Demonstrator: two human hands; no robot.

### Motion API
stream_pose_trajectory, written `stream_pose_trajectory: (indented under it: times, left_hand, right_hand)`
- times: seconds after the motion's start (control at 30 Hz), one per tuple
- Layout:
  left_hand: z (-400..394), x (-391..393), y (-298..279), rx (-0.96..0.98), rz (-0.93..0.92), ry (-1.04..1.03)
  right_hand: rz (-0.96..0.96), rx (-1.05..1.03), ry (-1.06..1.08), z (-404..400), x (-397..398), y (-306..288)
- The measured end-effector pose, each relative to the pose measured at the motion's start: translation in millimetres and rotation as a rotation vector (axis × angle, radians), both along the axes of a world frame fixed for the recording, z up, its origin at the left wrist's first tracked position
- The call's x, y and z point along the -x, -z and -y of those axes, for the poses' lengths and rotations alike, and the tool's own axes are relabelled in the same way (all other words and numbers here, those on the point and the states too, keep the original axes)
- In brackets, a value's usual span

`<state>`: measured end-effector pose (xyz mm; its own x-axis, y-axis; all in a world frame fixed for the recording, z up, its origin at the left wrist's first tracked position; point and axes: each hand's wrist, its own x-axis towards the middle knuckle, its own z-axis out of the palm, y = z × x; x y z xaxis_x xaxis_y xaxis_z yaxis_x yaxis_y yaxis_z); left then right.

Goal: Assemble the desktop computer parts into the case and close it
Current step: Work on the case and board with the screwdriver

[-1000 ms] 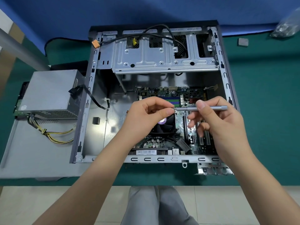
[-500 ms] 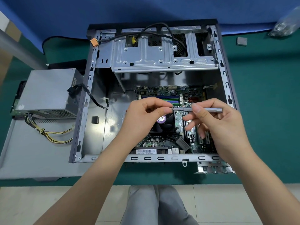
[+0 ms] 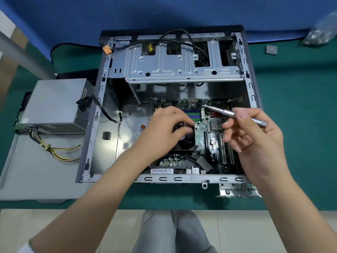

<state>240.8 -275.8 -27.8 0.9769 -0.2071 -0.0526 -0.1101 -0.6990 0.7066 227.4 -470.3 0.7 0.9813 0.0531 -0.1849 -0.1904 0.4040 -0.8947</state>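
The open grey computer case (image 3: 91,136) lies flat on the green mat, with the motherboard (image 3: 214,141) seated in its lower right part. My left hand (image 3: 164,128) rests with curled fingers on the black CPU fan (image 3: 184,141), covering most of it. My right hand (image 3: 255,136) pinches a slim silver screwdriver (image 3: 224,111) above the board. Its tip points up and left, near the white connectors beside the RAM sticks (image 3: 192,114). The silver drive cage (image 3: 182,70) spans the far end of the case.
A grey power supply (image 3: 52,103) with yellow and black wires lies on the detached side panel (image 3: 27,172) left of the case. A small grey block (image 3: 271,50) and a clear plastic bag (image 3: 321,33) lie at the far right. My knees show below the table edge.
My left hand let go of the screwdriver tip and dropped onto the CPU fan. My right hand tilted the screwdriver, its tip now higher and further back over the board.
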Motion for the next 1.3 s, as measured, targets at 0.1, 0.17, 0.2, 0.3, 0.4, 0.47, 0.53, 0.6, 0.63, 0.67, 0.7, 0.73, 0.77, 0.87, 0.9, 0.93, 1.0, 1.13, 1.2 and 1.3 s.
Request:
stream_pose_trajectory:
  times: [0.1, 0.17, 0.2, 0.3, 0.4, 0.47, 0.53, 0.6, 0.63, 0.67, 0.7, 0.73, 0.77, 0.87, 0.9, 0.93, 1.0, 1.13, 1.2, 1.3]
  left_hand:
    - [16, -15, 9, -0.422, 0.111, 0.453]
    - [32, -21, 16, -0.623, 0.092, 0.661]
    - [39, -23, 20, -0.712, 0.076, 0.741]
    - [52, -27, 29, -0.875, 0.035, 0.894]
    - [59, -26, 33, -0.937, 0.029, 0.931]
    - [58, -25, 32, -0.919, 0.021, 0.924]
    - [51, -24, 25, -0.809, -0.016, 0.844]
    - [38, -23, 15, -0.624, -0.080, 0.691]
    - [29, -21, 8, -0.521, -0.115, 0.607]
    - [18, -19, 2, -0.426, -0.132, 0.532]
    - [5, -17, -3, -0.339, -0.135, 0.468]
    - [-7, -14, -6, -0.262, -0.146, 0.404]
    - [-20, -11, -8, -0.204, -0.171, 0.331]
    - [-50, -4, -5, -0.267, -0.201, 0.096]
    - [-55, -3, -2, -0.400, -0.157, 0.056]
    - [-58, -2, 3, -0.537, -0.115, 0.031]
    - [-62, -3, 12, -0.717, -0.073, -0.005]
    - [-71, -10, 17, -0.894, -0.084, 0.086]
    - [-81, -12, 9, -0.911, -0.023, 0.221]
    - [-101, -9, -8, -0.901, 0.076, 0.457]
  right_hand:
    - [-0.017, -0.050, 0.030, 2, 0, -2]
    - [-0.035, -0.058, 0.051, 2, 0, -3]
    - [-0.040, -0.060, 0.056, 2, -1, -3]
    - [-0.044, -0.058, 0.053, 1, -1, -3]
    - [-0.054, -0.054, 0.041, 2, -1, -3]
    - [-0.064, -0.055, 0.033, 2, -1, -3]
    - [-0.066, -0.064, 0.023, 2, -1, -2]
    - [-0.057, -0.078, 0.012, 3, -1, -1]
    - [-0.052, -0.082, 0.008, 4, -1, 0]
    - [-0.049, -0.085, 0.005, 5, -1, 1]
    - [-0.050, -0.087, 0.003, 5, -2, 1]
    - [-0.054, -0.085, 0.001, 6, -2, 2]
    - [-0.063, -0.077, -0.002, 6, -2, 2]
    - [-0.074, -0.017, -0.012, 6, -1, 2]
    - [-0.073, 0.009, -0.020, 4, -1, 1]
    - [-0.079, 0.038, -0.030, 3, -1, 1]
    - [-0.107, 0.101, -0.058, 0, -2, -2]
    - [-0.165, 0.403, -0.232, -1, -7, -11]
    - [-0.148, 0.627, -0.371, 1, -16, -17]
    - [-0.035, 0.994, -0.584, 5, -33, -22]
